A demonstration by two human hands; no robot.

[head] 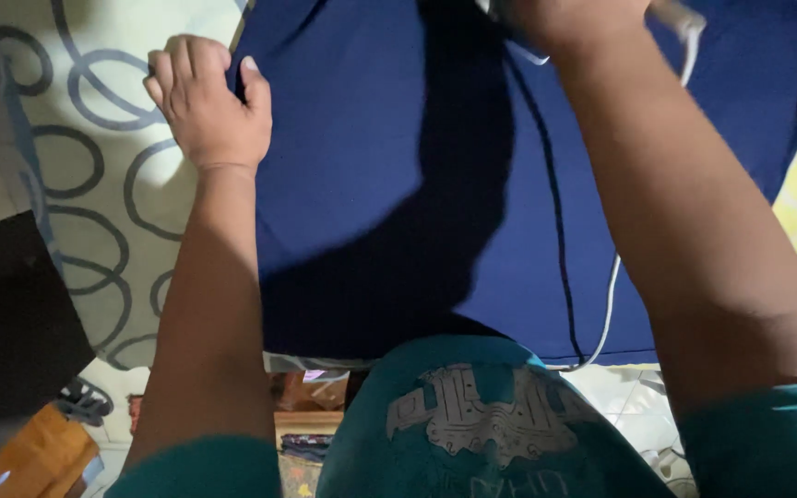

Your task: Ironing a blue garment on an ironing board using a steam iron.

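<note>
Navy cloth [398,166] lies spread flat over the patterned cover [94,184] of the worktop, directly ahead of the person's teal shirt [472,433] and filling the middle of the view. Its long axis appears to run left to right, though its far edge and right end are cut off by the frame.

The left hand [209,101] sits at the cloth's left edge, fingers curled shut and thumb pressed onto the fabric, pinching that edge where it meets the swirl-patterned cover. It is the hand nearer the cloth's border; the bulk of the cloth lies to its right.

The right hand [569,18] is over the far side of the cloth, almost wholly cut off by the top of the frame. It seems closed around a pale object [680,17], but neither the object's shape nor the grip can be made out with certainty. A white cord [609,304] runs from that spot back across the cloth and drops off its near edge, beside a dark line that may be a seam or the cord's shadow.

Left of the cloth, past the cover, a dark block [11,314] stands, with cluttered floor below it.
</note>
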